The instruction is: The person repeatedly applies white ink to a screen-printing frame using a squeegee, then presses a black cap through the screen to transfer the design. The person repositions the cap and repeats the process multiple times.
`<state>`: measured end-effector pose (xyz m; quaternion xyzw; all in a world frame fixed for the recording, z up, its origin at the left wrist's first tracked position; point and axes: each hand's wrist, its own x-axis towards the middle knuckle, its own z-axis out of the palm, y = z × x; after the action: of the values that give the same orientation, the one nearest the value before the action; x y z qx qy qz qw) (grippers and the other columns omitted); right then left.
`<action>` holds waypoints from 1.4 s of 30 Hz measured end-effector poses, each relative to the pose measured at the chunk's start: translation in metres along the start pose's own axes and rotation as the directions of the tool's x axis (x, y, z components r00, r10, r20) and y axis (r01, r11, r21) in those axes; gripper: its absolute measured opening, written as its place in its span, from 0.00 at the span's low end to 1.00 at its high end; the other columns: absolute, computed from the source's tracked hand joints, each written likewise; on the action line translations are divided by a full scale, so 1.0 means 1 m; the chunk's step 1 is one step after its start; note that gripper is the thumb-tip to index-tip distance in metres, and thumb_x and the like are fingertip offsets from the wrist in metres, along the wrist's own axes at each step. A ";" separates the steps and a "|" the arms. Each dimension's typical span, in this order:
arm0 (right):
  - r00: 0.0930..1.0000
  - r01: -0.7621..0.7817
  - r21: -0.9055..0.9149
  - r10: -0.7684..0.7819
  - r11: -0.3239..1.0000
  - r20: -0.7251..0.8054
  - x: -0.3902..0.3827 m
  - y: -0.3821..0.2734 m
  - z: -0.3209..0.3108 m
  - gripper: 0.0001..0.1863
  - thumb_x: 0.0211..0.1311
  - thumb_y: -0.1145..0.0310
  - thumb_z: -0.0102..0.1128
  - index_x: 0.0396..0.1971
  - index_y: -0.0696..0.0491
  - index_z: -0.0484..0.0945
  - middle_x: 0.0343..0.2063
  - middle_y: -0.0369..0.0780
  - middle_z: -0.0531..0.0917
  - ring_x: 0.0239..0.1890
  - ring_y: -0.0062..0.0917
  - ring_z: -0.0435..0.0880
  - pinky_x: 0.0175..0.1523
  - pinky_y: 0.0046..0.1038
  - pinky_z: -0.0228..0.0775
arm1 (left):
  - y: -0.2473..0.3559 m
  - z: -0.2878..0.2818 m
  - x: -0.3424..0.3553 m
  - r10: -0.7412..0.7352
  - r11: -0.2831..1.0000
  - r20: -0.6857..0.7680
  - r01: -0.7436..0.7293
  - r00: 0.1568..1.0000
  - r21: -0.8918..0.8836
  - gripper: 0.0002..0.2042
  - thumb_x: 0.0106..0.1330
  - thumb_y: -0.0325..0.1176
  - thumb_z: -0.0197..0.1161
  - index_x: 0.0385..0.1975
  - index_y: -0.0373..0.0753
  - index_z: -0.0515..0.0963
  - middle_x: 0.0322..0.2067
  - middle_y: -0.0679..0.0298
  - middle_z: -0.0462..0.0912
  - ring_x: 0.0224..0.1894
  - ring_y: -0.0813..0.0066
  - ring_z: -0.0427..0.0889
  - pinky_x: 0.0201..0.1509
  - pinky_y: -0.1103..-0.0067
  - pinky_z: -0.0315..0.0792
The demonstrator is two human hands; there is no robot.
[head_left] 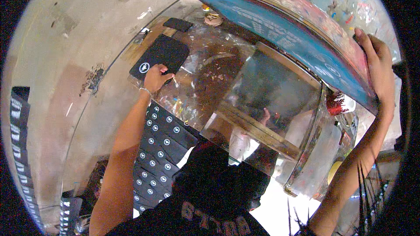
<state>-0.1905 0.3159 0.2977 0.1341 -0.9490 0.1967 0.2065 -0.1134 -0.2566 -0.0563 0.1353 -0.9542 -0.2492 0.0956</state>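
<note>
My right hand [379,63] grips the right end of a tilted screen-printing frame [302,13], its fingers over the edge. The frame has a worn reddish wooden rim and a blue mesh with pale markings, and it is raised above the far side of the table. At the left, my left hand [158,78] is at the near edge of a black fabric piece [168,52] with a round white emblem. Its thumb and fingers are curled together at that edge. The piece lies flat on the paint-stained table [214,63].
A glass pane [271,87] reflecting light lies mid-table. Several black pieces with white emblems [153,157] hang or lie in rows nearer me. A red-and-white paint tub [340,104] stands at right. Far off are a small dark pad [178,24] and a round lid [213,20].
</note>
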 end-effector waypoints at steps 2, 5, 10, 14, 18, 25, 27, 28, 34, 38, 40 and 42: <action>0.997 0.074 -0.004 -0.073 0.997 0.020 0.001 0.001 0.001 0.33 0.75 0.46 0.54 0.53 0.65 0.82 0.49 0.53 0.86 0.53 0.35 0.84 0.64 0.30 0.68 | -0.004 -0.003 0.004 -0.025 1.000 0.032 0.025 0.999 0.018 0.22 0.55 0.45 0.77 0.41 0.33 0.84 0.39 0.53 0.88 0.43 0.56 0.87 0.51 0.67 0.79; 0.978 0.206 -0.049 -0.207 0.977 -0.003 0.003 0.007 0.002 0.29 0.76 0.49 0.52 0.55 0.63 0.82 0.50 0.52 0.85 0.53 0.35 0.84 0.64 0.29 0.68 | -0.005 -0.004 0.009 0.056 0.998 0.047 -0.058 0.997 0.034 0.21 0.54 0.44 0.78 0.39 0.32 0.84 0.38 0.51 0.88 0.41 0.56 0.87 0.48 0.69 0.80; 0.968 0.252 -0.223 -0.248 0.942 0.044 0.006 0.024 0.000 0.24 0.78 0.55 0.50 0.59 0.58 0.80 0.53 0.51 0.84 0.55 0.33 0.83 0.64 0.29 0.67 | -0.005 0.003 0.014 0.035 0.993 0.070 -0.042 0.997 0.107 0.20 0.51 0.42 0.80 0.37 0.34 0.85 0.36 0.53 0.88 0.40 0.55 0.88 0.46 0.67 0.80; 0.972 0.231 -0.098 -0.226 0.968 0.058 0.015 0.035 0.001 0.26 0.78 0.53 0.49 0.59 0.59 0.80 0.52 0.52 0.84 0.54 0.33 0.83 0.64 0.28 0.68 | -0.004 0.006 0.016 0.033 0.988 0.050 -0.040 0.998 0.149 0.20 0.49 0.43 0.82 0.37 0.36 0.86 0.35 0.55 0.88 0.39 0.55 0.88 0.45 0.66 0.80; 0.978 0.206 -0.067 -0.204 0.976 0.041 0.019 0.040 0.002 0.28 0.78 0.51 0.49 0.57 0.62 0.80 0.50 0.52 0.85 0.52 0.33 0.84 0.63 0.28 0.68 | -0.006 0.006 0.019 0.044 0.985 0.059 -0.053 0.997 0.164 0.20 0.50 0.43 0.81 0.39 0.39 0.87 0.35 0.56 0.88 0.39 0.54 0.88 0.46 0.65 0.80; 0.995 0.067 0.049 -0.071 0.997 0.074 0.017 0.031 0.001 0.33 0.75 0.46 0.53 0.53 0.67 0.81 0.49 0.51 0.86 0.53 0.31 0.84 0.63 0.27 0.68 | -0.004 0.007 0.021 0.053 0.982 0.058 -0.063 0.997 0.180 0.19 0.52 0.43 0.80 0.39 0.38 0.87 0.35 0.55 0.89 0.40 0.55 0.89 0.47 0.65 0.81; 0.994 0.048 0.077 -0.056 0.996 0.099 0.017 0.028 0.001 0.34 0.75 0.45 0.54 0.52 0.67 0.81 0.49 0.51 0.86 0.52 0.31 0.84 0.63 0.27 0.69 | -0.004 0.005 0.023 0.033 0.985 0.074 -0.045 0.997 0.167 0.18 0.52 0.43 0.80 0.38 0.38 0.88 0.35 0.55 0.90 0.40 0.55 0.89 0.47 0.66 0.81; 0.992 0.037 0.096 -0.048 0.995 0.120 0.017 0.026 0.001 0.34 0.75 0.45 0.54 0.52 0.68 0.81 0.49 0.51 0.87 0.51 0.30 0.84 0.63 0.27 0.69 | -0.004 0.003 0.025 0.026 0.985 0.086 -0.041 0.996 0.169 0.18 0.52 0.43 0.80 0.38 0.38 0.88 0.35 0.55 0.90 0.39 0.56 0.89 0.46 0.66 0.81; 0.988 0.030 0.095 -0.044 0.995 0.149 0.016 0.024 -0.002 0.33 0.75 0.45 0.54 0.51 0.67 0.82 0.47 0.49 0.87 0.50 0.28 0.84 0.61 0.25 0.69 | -0.018 -0.003 0.037 0.008 1.000 0.153 -0.010 0.988 0.012 0.18 0.51 0.43 0.83 0.34 0.37 0.89 0.32 0.58 0.91 0.35 0.66 0.90 0.42 0.71 0.81; 0.990 0.052 0.127 -0.068 0.990 0.121 0.016 0.027 0.000 0.32 0.76 0.46 0.54 0.51 0.66 0.82 0.46 0.49 0.87 0.49 0.27 0.84 0.60 0.25 0.70 | -0.028 -0.004 0.043 -0.011 1.000 0.182 0.010 0.983 0.008 0.19 0.49 0.43 0.84 0.33 0.37 0.88 0.31 0.60 0.90 0.34 0.71 0.89 0.40 0.73 0.80; 0.990 0.055 0.093 -0.066 0.994 0.126 0.016 0.030 0.001 0.32 0.76 0.47 0.54 0.51 0.66 0.82 0.45 0.49 0.87 0.48 0.27 0.84 0.60 0.25 0.70 | -0.027 -0.006 0.045 0.001 1.000 0.188 0.000 0.982 -0.005 0.18 0.49 0.44 0.84 0.32 0.37 0.88 0.30 0.60 0.90 0.33 0.70 0.89 0.39 0.73 0.80; 0.992 0.084 0.061 -0.089 0.995 0.086 0.017 0.034 0.002 0.31 0.76 0.48 0.53 0.51 0.66 0.82 0.45 0.48 0.87 0.48 0.27 0.84 0.59 0.25 0.70 | -0.020 -0.008 0.042 0.014 1.000 0.207 -0.016 0.978 0.006 0.18 0.50 0.45 0.83 0.30 0.37 0.88 0.30 0.58 0.90 0.33 0.66 0.90 0.40 0.71 0.80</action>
<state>-0.2179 0.3418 0.2928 0.1897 -0.9445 0.2087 0.1686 -0.1470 -0.2901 -0.0549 0.1018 -0.9608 -0.2578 -0.0027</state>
